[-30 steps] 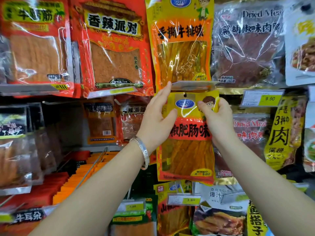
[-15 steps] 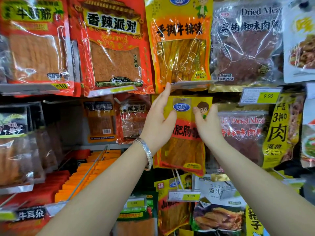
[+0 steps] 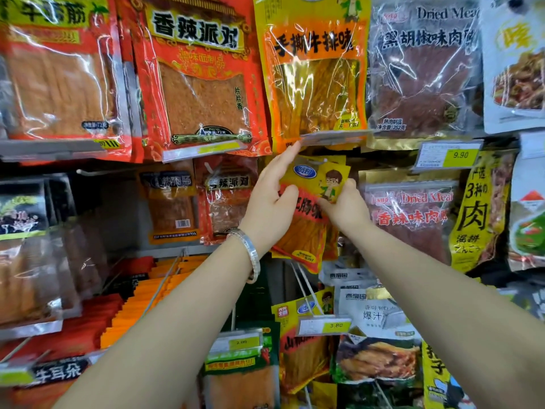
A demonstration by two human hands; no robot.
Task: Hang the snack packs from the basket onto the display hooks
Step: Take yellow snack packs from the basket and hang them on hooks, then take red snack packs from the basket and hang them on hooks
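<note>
A yellow and red snack pack (image 3: pixel 315 184) with a cartoon boy on its top hangs in the middle row, deep under the grey price-tag strip (image 3: pixel 333 136) of its hook. My left hand (image 3: pixel 269 202) holds the pack's left edge, thumb on the front, fingers reaching up to the strip. My right hand (image 3: pixel 345 206) pinches the pack's top right corner. The hook's wire is hidden behind the pack. The basket is out of view.
Large packs hang above: an orange-yellow one (image 3: pixel 315 72), a red one (image 3: pixel 200 78) and a dried meat pack (image 3: pixel 418 69). Another dried meat pack (image 3: pixel 413 214) hangs at the right. Lower hooks with a 3.80 tag (image 3: pixel 324 325) carry more packs.
Both hands have pushed the yellow pack back along its hook, away from me, so it sits smaller and deeper under the price strip. Its top has tilted to the right.
</note>
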